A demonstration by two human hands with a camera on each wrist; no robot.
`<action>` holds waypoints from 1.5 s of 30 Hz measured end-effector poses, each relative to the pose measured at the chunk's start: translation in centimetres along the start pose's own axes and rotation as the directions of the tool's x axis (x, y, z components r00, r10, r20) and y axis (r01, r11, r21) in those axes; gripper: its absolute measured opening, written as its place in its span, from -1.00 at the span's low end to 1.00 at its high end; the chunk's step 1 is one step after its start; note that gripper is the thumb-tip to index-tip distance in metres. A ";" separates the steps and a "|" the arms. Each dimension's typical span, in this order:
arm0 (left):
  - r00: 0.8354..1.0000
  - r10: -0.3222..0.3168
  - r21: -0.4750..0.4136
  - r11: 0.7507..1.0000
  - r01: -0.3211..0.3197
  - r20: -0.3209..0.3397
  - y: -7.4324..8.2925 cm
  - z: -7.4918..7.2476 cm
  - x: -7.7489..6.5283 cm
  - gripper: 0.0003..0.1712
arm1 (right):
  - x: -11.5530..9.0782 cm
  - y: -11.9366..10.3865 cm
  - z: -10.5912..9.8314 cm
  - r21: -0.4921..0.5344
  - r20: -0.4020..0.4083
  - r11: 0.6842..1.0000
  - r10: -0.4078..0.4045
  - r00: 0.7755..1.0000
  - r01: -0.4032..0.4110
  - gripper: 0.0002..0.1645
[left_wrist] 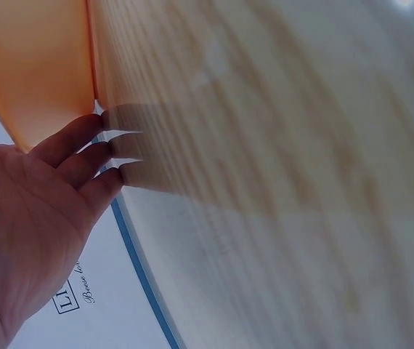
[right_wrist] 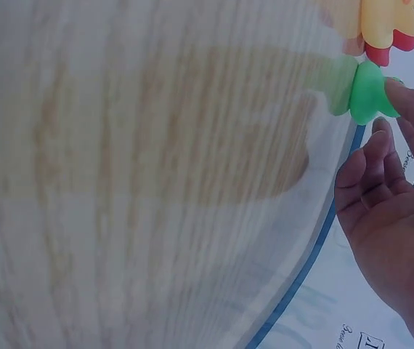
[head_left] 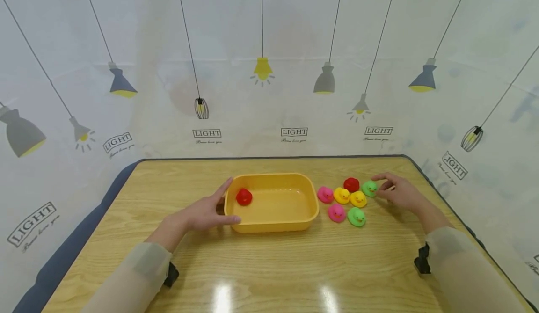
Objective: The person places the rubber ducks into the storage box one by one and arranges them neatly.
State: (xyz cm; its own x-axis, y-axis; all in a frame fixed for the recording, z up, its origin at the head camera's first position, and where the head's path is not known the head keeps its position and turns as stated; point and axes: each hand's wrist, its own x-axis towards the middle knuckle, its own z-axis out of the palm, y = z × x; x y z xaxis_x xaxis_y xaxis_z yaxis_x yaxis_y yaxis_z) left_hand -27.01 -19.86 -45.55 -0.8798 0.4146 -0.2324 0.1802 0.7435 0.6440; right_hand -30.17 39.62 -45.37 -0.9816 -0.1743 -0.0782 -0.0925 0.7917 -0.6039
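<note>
A yellow plastic tub [head_left: 271,226] stands on the table with a red toy [head_left: 244,197], probably a rubber duck, inside near its left end. My left hand [head_left: 206,212] rests against the tub's left end, thumb and forefinger spread along the rim. In the left wrist view its other fingers [left_wrist: 83,156] extend loosely beside the tub wall. My right hand [head_left: 400,192] is at the far green rubber duck [head_left: 369,188], fingers parted around its right side. The right wrist view shows a fingertip overlapping this green duck [right_wrist: 367,93]; whether it touches is unclear.
Left of the far green duck are a red toy [head_left: 351,185], yellow ducks [head_left: 341,195] and pink ducks [head_left: 325,194], close to the tub's right end. Another green duck [head_left: 357,216] sits nearer. A printed curtain [head_left: 269,116] borders the wooden table [head_left: 269,271].
</note>
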 end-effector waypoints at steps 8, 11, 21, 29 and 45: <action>1.000 0.007 0.003 1.000 -0.007 0.001 -0.1 0.0 0.0 0.49 | 0.2 0.1 0.1 -0.028 0.005 0.999 0.024 1.000 -0.024 -0.31; 1.000 0.006 0.001 1.000 -0.006 0.002 -0.1 0.0 -0.1 0.48 | 0.3 0.1 0.1 -0.037 0.008 0.999 0.032 0.999 -0.031 -0.31; 1.000 0.005 -0.003 1.000 -0.005 0.003 -0.3 0.0 0.1 0.49 | 0.2 0.0 0.0 -0.028 -0.018 0.999 0.016 1.000 -0.017 -0.28; 1.000 -0.003 -0.003 1.000 0.003 0.006 -0.3 -0.1 0.1 0.47 | -0.5 -1.2 -0.7 -0.007 -0.063 1.000 -0.015 0.998 0.015 -0.27; 0.999 0.033 0.002 0.999 -0.033 0.014 -0.1 -0.3 0.0 0.48 | -0.6 -9.6 1.0 0.021 -0.037 0.979 -0.204 0.978 0.205 -0.48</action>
State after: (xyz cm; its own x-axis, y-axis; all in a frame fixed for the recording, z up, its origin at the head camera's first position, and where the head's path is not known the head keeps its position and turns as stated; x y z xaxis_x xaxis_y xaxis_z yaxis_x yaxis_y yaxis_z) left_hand -27.16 -20.13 -45.43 -0.8674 0.4457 -0.2212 0.2096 0.7306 0.6498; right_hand -28.49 31.57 -40.34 -0.9477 -0.3100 0.0761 -0.2878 0.7267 -0.6238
